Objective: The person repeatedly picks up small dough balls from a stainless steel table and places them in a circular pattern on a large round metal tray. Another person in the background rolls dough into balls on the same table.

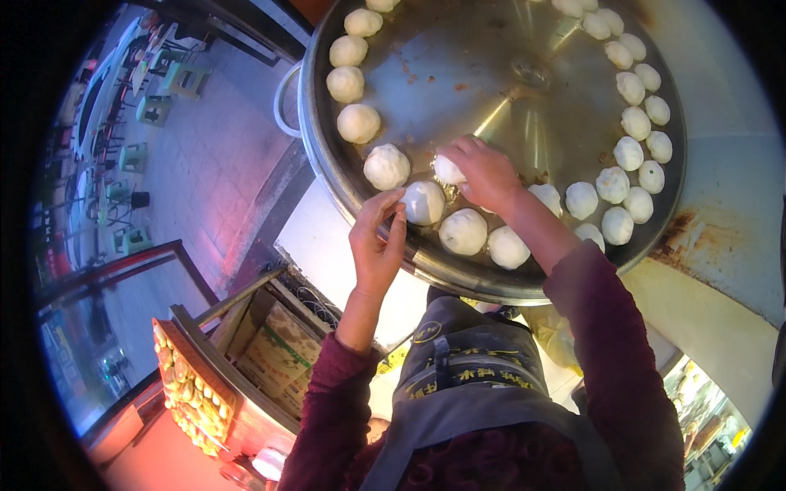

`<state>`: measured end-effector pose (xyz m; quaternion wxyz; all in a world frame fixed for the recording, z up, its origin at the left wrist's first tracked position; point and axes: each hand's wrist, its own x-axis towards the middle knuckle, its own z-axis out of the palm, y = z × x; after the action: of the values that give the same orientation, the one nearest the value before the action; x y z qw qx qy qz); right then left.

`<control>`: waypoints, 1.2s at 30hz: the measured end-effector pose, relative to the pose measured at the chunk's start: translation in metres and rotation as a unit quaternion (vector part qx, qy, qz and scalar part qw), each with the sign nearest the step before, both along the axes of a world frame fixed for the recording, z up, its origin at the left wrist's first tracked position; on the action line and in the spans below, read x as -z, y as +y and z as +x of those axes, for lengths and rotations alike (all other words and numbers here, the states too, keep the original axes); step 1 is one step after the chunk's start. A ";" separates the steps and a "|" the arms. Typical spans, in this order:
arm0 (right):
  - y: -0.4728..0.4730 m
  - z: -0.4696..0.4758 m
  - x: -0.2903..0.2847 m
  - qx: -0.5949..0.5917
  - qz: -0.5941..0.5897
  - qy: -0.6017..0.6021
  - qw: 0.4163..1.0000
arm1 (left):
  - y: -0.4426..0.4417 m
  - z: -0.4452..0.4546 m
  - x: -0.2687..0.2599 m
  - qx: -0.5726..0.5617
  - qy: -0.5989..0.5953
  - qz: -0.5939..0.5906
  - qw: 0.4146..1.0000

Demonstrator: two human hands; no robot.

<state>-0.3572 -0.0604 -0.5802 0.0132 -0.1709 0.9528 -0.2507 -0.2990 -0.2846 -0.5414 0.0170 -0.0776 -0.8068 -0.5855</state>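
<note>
A large round metal pan [454, 80] lies before me, its base wet and shiny with brown bits. Pale stuffed dough balls [463, 231] line its rim, in a double row on the right side. My right hand [482, 175] reaches over the pan, its fingers around a white dough ball [448, 170] that rests inside the outer row. At the near left rim is my left hand [379, 236], thumb and forefinger close together beside another dough ball [424, 203]. Whether these fingers touch that ball or hold something small, I cannot tell. My right forearm hides part of the near row.
A loop handle [286, 101] sticks out from the pan's left side. Lower left, an orange tray [202, 393] of food stands by a cardboard box [276, 350]. Green stools [184, 78] are on the paving beyond. A stained pale counter [724, 215] adjoins the pan on the right.
</note>
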 end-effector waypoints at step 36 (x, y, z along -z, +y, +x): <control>0.583 0.714 -0.035 0.709 0.126 -0.081 0.689 | 0.594 0.397 -0.038 0.755 0.201 -0.053 0.622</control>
<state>0.3573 0.5226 -0.5454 -0.0695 0.5800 0.8081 -0.0756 0.0982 0.3092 -0.5039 -0.2733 -0.7759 -0.4708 -0.3189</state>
